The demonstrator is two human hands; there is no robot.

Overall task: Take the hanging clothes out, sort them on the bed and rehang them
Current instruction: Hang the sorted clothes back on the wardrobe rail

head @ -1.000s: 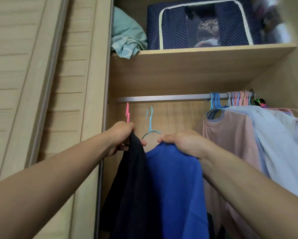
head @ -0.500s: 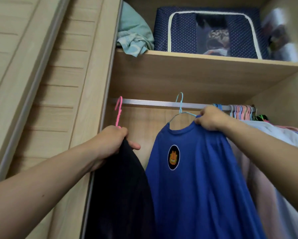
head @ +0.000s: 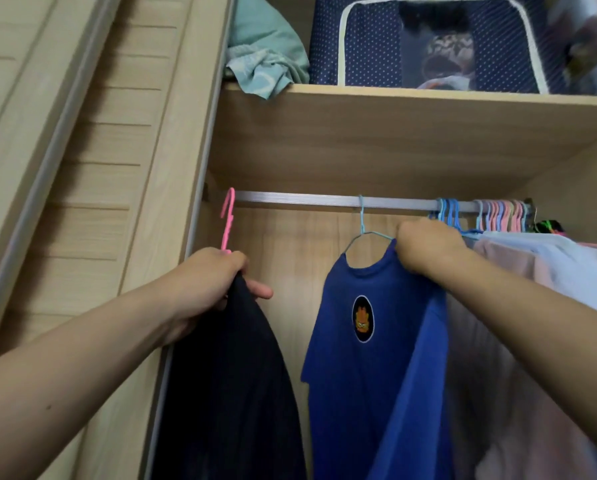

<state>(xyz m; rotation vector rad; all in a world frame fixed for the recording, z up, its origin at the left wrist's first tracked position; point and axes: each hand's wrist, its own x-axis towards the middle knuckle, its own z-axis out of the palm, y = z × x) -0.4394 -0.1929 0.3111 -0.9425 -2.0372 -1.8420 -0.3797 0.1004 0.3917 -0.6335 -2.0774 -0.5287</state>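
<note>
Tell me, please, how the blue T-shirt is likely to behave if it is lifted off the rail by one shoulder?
The blue T-shirt looks floppy: it drapes in soft folds below the right hand. It is probably light, since a thin blue hanger carries it. Pulled by one shoulder, it may slide off that hanger.

Both arms raised; left grip (head: 209,284) fisted, right grip (head: 428,249) apparently clenched.

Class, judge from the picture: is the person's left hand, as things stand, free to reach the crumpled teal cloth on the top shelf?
Probably not yet: the left hand grips the black garment on its pink plastic hanger, and the crumpled teal cloth sits well above on the wooden shelf.
</note>
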